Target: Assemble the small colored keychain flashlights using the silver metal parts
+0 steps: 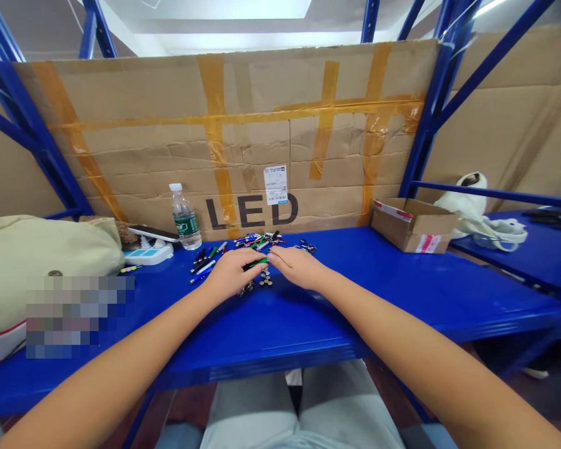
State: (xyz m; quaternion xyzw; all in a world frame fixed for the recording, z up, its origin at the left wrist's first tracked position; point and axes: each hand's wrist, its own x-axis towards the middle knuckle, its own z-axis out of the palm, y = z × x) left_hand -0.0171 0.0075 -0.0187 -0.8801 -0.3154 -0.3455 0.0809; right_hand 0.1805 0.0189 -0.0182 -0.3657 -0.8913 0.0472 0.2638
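My left hand (pixel 231 269) is closed around a slim green pen-like stick (pixel 260 261) with a dark end, held over the blue table (pixel 280 337). Fingertips of my right hand (pixel 297 267) pinch at the stick's right end. Just below my hands lies a cluster of small round silver discs (pixel 265 282), and small dark metallic bits (pixel 247 288) lie beside my left hand. Behind my hands sits a pile of coloured pen-like pieces (pixel 257 240). More sticks (pixel 206 265) in blue, black, green and white lie left of my left hand. Small shiny pieces (pixel 306 246) are behind my right hand.
A water bottle (pixel 185 218) stands at the back left, near a white power strip (pixel 149 252) with a phone (pixel 153 233) above it. At left is a cream bag (pixel 47 249). An open cardboard box (pixel 411 224) sits back right. A large cardboard panel (pixel 168 149) backs the table.
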